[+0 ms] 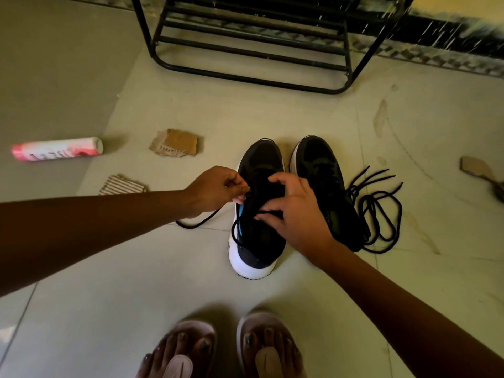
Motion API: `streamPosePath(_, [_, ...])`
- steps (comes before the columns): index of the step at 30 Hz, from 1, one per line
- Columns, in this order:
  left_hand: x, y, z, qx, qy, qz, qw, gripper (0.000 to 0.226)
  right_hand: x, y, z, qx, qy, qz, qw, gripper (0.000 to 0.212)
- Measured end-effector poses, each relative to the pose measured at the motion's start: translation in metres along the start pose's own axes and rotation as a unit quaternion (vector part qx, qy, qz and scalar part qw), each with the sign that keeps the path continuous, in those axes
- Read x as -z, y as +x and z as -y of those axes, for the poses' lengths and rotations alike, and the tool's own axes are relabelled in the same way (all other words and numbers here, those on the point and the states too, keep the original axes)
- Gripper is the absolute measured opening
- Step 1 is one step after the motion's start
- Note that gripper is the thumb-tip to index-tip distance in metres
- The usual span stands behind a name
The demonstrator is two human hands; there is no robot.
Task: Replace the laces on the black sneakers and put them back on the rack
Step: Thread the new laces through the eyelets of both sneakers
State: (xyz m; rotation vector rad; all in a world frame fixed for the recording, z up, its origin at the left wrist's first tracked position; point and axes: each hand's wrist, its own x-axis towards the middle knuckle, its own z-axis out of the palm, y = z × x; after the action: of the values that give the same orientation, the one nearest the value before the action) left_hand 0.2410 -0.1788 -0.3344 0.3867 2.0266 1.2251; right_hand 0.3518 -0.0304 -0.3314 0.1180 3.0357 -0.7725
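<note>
Over the left sneaker, the left hand keeps a narrow grip pinching the black lace at its left edge, while the right hand's grip curls round its tongue.

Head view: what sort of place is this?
Probably a home entryway or room corner: tiled floor, a black metal shoe rack, and black sneakers on the floor, with the left hand and right hand pinching a lace.

Floor: sneakers, laces, cardboard, can, rack
</note>
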Motion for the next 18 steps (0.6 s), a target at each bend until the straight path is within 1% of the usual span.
streamPosePath(2, [0.0,0.0,0.001,0.003,-0.01,-0.001,1.0,0.018,0.011,0.006,-0.001,-0.028,0.08,-0.016,0.996,0.017])
streamPosePath(4, [0.001,0.001,0.001,0.004,-0.014,0.0,1.0,0.018,0.026,0.013,0.0,-0.049,0.171,-0.046,0.983,0.016])
streamPosePath(7, [0.001,0.001,-0.002,-0.002,-0.006,0.005,1.0,0.012,0.044,0.023,0.0,-0.092,0.301,-0.099,0.944,0.025])
streamPosePath(10, [0.001,0.001,-0.004,-0.005,0.022,0.006,1.0,0.005,0.055,0.03,0.005,-0.115,0.389,-0.122,0.906,0.028])
streamPosePath(11, [0.001,0.002,-0.005,-0.018,0.052,-0.006,0.998,0.005,0.058,0.033,0.007,-0.117,0.415,-0.128,0.893,0.027])
streamPosePath(12, [0.001,0.002,-0.007,-0.04,0.086,-0.019,0.995,0.011,0.061,0.034,0.009,-0.118,0.438,-0.132,0.881,0.024])
streamPosePath(14, [0.002,0.002,-0.017,-0.095,0.113,-0.017,0.989,0.03,0.067,0.037,0.014,-0.113,0.471,-0.138,0.864,0.017])
streamPosePath(16, [0.0,0.001,-0.036,-0.142,0.098,0.021,0.985,0.042,0.073,0.038,0.019,-0.107,0.486,-0.141,0.856,0.014])
streamPosePath(17, [-0.001,0.002,-0.046,-0.162,0.072,0.045,0.983,0.041,0.075,0.04,0.022,-0.103,0.491,-0.143,0.853,0.014])
streamPosePath(18, [-0.002,0.002,-0.055,-0.171,0.038,0.068,0.982,0.035,0.077,0.041,0.023,-0.1,0.495,-0.148,0.85,0.014])
